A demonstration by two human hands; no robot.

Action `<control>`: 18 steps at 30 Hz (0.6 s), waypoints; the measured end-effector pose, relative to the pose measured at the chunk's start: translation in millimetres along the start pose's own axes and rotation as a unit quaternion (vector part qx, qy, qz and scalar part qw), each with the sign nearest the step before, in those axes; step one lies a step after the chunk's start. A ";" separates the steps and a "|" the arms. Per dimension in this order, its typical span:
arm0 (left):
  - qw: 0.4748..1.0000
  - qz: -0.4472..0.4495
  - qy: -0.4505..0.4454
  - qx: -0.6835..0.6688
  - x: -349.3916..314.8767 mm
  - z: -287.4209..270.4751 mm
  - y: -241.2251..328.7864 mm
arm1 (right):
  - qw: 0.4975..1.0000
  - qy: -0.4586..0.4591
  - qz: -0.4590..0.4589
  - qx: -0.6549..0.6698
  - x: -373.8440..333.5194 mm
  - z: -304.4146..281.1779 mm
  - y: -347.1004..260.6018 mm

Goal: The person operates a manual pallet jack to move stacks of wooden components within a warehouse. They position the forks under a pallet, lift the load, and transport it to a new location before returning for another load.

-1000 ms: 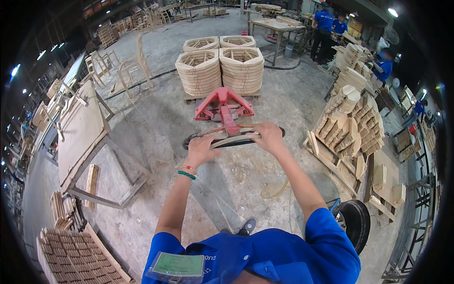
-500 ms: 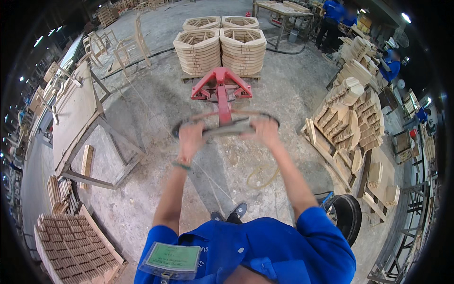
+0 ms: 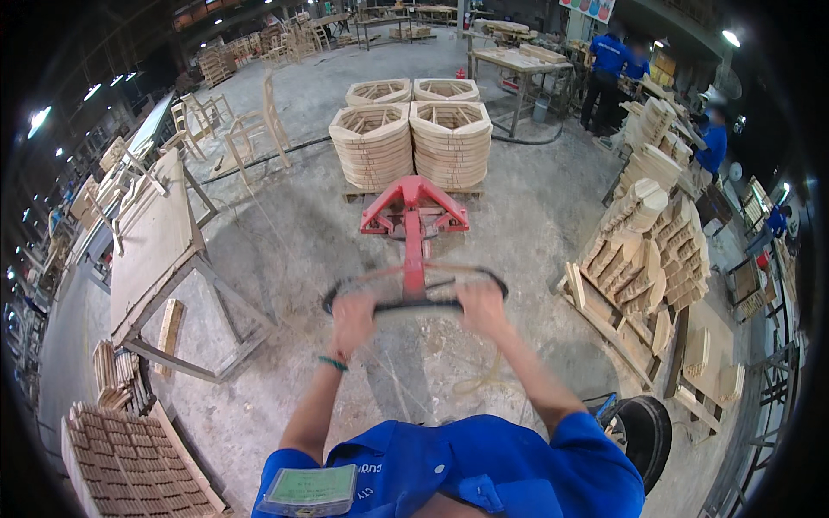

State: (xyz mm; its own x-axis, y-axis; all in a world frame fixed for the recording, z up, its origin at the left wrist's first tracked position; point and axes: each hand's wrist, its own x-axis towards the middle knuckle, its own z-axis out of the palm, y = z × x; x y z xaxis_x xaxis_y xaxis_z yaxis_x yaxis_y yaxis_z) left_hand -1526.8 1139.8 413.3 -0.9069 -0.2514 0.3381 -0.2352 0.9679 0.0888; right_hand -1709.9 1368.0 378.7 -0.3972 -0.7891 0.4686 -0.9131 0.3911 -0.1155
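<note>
My left hand [image 3: 352,318] and my right hand [image 3: 482,309] grip the two sides of the black looped handle [image 3: 419,303] of a red pallet jack [image 3: 414,246]. Both are slightly blurred, with the fingers wrapped round the bar. Beyond the handle, the jack's red body meets a low wooden pallet [image 3: 354,193], its forks hidden from sight. Stacked on that pallet are several piles of pale octagonal wooden frames [image 3: 373,151], set two across and two deep.
A worn table [image 3: 151,250] stands left, with wooden chairs [image 3: 259,129] beyond it. Low at left is a crate of grooved wood pieces [image 3: 142,462]. Stacked wooden parts [image 3: 643,250] line the right, near a black round bin [image 3: 646,440]. Blue-shirted people [image 3: 607,65] work at far right.
The view has tilted up, so the jack, stacks and my hands sit lower in the picture. My shoes have dropped out of sight. Both hands stay on the handle.
</note>
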 end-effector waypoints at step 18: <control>0.999 0.002 -0.012 0.033 37.7 -18.5 -7.0 | 0.987 -0.126 0.092 0.025 49.6 -44.7 -13.4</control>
State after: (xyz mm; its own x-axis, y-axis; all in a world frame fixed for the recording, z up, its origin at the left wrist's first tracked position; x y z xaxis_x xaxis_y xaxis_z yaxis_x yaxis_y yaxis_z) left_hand -1552.9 1123.5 442.7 -0.9162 -0.2474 0.3152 -0.2525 0.9673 0.0250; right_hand -1713.3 1344.9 442.6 -0.5618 -0.8020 0.2030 -0.8239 0.5204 -0.2242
